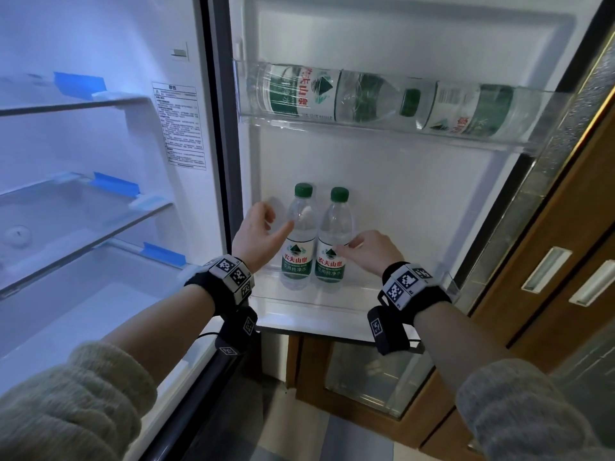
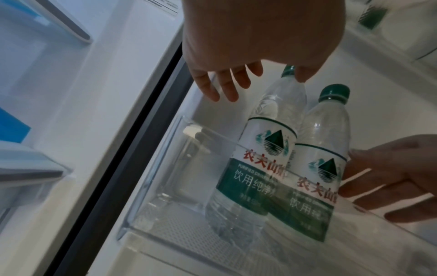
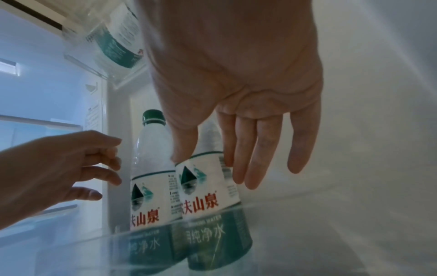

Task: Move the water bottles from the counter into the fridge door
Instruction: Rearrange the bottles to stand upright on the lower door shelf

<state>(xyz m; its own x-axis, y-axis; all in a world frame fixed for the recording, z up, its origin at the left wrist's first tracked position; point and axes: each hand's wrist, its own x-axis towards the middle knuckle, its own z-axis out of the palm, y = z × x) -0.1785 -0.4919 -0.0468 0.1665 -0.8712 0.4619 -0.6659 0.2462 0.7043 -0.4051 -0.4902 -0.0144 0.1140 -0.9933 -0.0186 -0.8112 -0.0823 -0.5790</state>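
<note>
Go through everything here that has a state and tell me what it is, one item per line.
Fridge door: open.
Left bottle: upright in lower door bin, capped.
Right bottle: upright beside it, capped.
Upper bin bottles: lying on their sides.
Left hand: open, holding nothing.
Right hand: open, at right bottle's label.

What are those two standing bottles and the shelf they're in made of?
Bottles: probably thin clear plastic, since you see through them; glossy printed labels, matte green caps. Shelf: seemingly clear rigid plastic, its wall see-through with a shiny edge.
</note>
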